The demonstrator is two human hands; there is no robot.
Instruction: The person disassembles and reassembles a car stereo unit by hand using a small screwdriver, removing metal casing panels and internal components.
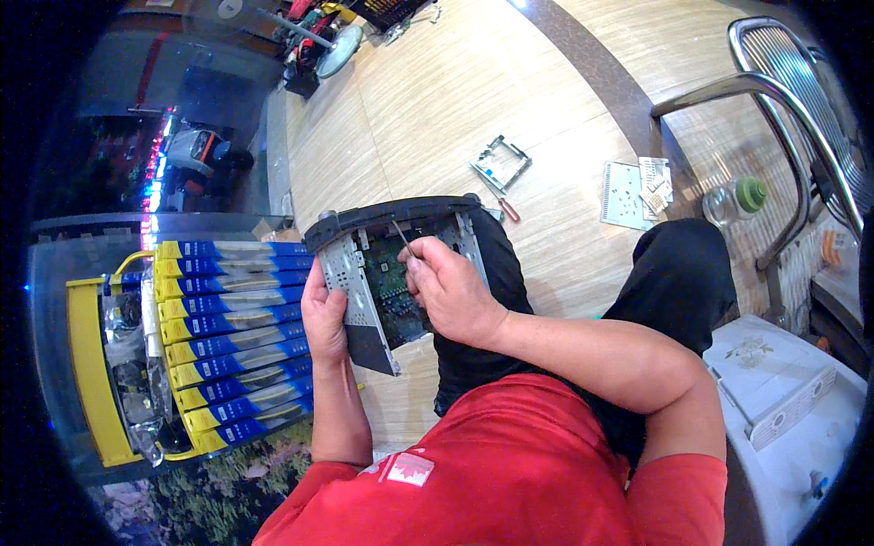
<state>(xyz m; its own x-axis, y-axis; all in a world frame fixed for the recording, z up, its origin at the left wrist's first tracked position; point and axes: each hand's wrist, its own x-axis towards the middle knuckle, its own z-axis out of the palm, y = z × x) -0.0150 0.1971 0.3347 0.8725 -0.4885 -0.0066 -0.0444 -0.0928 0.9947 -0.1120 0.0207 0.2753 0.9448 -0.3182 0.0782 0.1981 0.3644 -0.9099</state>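
An opened electronic unit (391,282) with a metal chassis, a green circuit board and a curved black front panel rests against my thigh. My left hand (325,314) grips the chassis' left side wall, with the thumb on the perforated metal. Over the board, my right hand (448,289) pinches a thin dark metal tool (401,234). Its tip points at the inner side of the black panel; whether it touches cannot be told. The tool's other end is hidden in my fingers, so its exact kind does not show.
On the tiled floor lie a metal frame (503,165), a red-handled screwdriver (508,210) and a notebook (623,193) with small parts on it. A green-lidded jar (749,195) stands near a chrome chair (783,86). Blue-and-yellow boxes (241,323) are stacked left; a white box (774,382) sits right.
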